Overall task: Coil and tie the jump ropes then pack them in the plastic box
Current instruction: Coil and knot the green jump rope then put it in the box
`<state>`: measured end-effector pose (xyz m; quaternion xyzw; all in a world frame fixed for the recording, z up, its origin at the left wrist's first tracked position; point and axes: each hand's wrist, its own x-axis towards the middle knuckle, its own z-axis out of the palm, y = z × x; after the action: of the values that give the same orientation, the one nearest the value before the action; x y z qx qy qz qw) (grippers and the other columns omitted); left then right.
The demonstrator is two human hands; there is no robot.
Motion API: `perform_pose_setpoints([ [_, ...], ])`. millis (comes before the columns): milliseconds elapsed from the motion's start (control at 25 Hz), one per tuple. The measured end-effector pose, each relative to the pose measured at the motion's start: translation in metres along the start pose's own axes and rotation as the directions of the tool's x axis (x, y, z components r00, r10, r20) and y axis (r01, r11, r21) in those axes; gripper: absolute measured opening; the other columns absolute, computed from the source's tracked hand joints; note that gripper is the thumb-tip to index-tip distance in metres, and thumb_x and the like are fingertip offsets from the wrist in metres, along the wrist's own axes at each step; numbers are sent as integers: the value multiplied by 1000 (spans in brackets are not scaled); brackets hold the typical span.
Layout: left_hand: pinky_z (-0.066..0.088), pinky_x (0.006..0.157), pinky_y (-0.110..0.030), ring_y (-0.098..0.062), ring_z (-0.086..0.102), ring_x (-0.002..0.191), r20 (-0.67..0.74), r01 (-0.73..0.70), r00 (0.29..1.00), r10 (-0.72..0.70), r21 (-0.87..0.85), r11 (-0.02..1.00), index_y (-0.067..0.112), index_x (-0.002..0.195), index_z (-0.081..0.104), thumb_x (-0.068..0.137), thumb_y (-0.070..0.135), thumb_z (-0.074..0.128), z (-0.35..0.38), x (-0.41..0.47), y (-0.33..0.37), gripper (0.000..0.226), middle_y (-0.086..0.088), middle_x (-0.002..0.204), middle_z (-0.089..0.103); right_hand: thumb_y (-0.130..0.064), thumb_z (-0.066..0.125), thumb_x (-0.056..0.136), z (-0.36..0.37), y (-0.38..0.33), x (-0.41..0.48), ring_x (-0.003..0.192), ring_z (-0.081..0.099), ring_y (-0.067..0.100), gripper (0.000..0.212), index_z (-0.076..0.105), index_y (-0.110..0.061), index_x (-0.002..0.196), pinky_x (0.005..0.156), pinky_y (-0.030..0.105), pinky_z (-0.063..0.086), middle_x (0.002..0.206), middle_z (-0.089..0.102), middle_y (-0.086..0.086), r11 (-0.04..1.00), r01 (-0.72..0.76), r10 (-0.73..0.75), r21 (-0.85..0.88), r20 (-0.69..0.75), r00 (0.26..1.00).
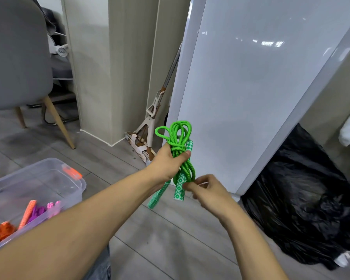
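A green jump rope (179,136) is bundled into a coil in mid-air, its loops sticking up and a knot wrapped round its middle. My left hand (168,161) grips the bundle at the knot. Two green-and-white patterned handles (179,186) hang below. My right hand (206,188) pinches the lower end of the coil beside one handle. The clear plastic box (49,178) with an orange latch stands on the floor at the left; orange and purple ropes (30,215) lie inside it.
A grey chair (18,63) with wooden legs stands behind the box. A mop (150,126) leans in the corner by a white glossy door (251,87). A full black rubbish bag (303,199) sits on the floor at the right.
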<state>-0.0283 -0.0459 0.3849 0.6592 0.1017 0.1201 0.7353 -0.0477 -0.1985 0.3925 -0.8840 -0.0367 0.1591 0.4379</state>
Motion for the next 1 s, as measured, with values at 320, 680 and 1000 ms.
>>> perform_pose_setpoints([
  [320, 56, 79, -46, -34, 65, 85, -227, -20, 973, -42, -261, 965, 14, 96, 59, 92, 16, 70, -14, 16, 15, 12, -7, 81, 64, -37, 79, 81, 17, 5, 4, 81, 73, 19, 24, 64, -19, 89, 67, 29, 49, 88, 76, 3, 976, 80, -58, -203, 109, 992],
  [680, 58, 50, -33, -19, 67, 51, -172, 194, 930, -325, -521, 831, 0, 83, 61, 85, 2, 74, -11, 7, 14, 14, -14, 70, 67, -38, 86, 70, -10, 0, -3, 69, 57, 16, 36, 55, -22, 78, 60, 28, 41, 82, 63, -1, 841, 39, 105, -539, 234, 967],
  [1000, 58, 52, -31, -21, 66, 53, -208, 157, 915, -347, -607, 779, 0, 79, 61, 84, -1, 68, 6, -4, 22, 9, -12, 67, 64, -25, 73, 85, 35, -16, -6, 84, 68, 4, 26, 66, -13, 107, 88, 35, 56, 97, 75, 2, 968, 214, -228, 127, 110, 967],
])
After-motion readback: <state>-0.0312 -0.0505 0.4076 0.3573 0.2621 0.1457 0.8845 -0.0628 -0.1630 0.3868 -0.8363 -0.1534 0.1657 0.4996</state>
